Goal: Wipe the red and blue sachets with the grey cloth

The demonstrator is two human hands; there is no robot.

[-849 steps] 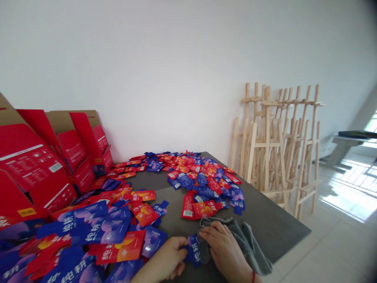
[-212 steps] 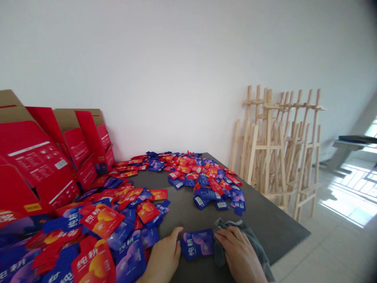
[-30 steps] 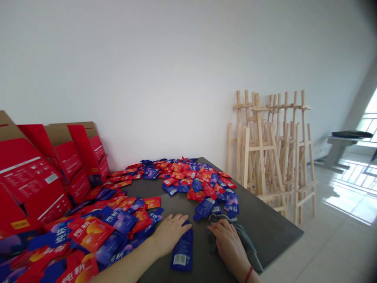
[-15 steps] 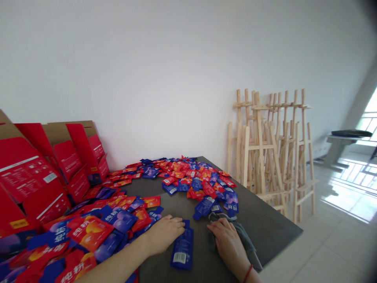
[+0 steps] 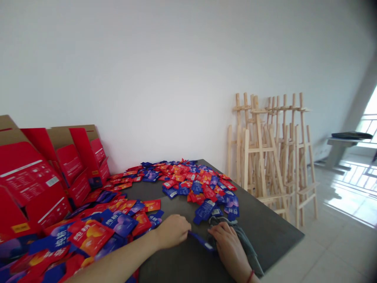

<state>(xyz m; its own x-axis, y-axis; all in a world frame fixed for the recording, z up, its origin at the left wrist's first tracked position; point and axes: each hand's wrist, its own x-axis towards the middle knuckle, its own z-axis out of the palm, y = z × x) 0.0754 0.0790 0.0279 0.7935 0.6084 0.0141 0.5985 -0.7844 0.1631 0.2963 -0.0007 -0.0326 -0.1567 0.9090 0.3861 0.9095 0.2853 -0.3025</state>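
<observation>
My left hand [image 5: 174, 231] pinches one end of a small blue pouch [image 5: 203, 241] near the middle of the dark table. The pouch is turned nearly edge-on, and its far end reaches close to my right hand. On a grey-green cloth [image 5: 246, 243] lies my right hand [image 5: 228, 243], its fingers bent over the bunched fabric; a red cord circles that wrist. Left of my forearm, red and blue pouches [image 5: 91, 236] lie in a loose heap. Beyond my hands spreads a second heap of the same pouches [image 5: 203, 186].
Open red cardboard boxes [image 5: 32, 177] stand along the table's left side. The dark tabletop [image 5: 268, 224] ends at a corner on the right. Wooden easels [image 5: 265, 157] lean by the white wall, and another table [image 5: 338, 147] stands near the window.
My left hand has taken hold of the blue pouch that lay flat, label up, and lifted it onto its edge, swinging it toward my right hand. My right hand stays on the cloth.
</observation>
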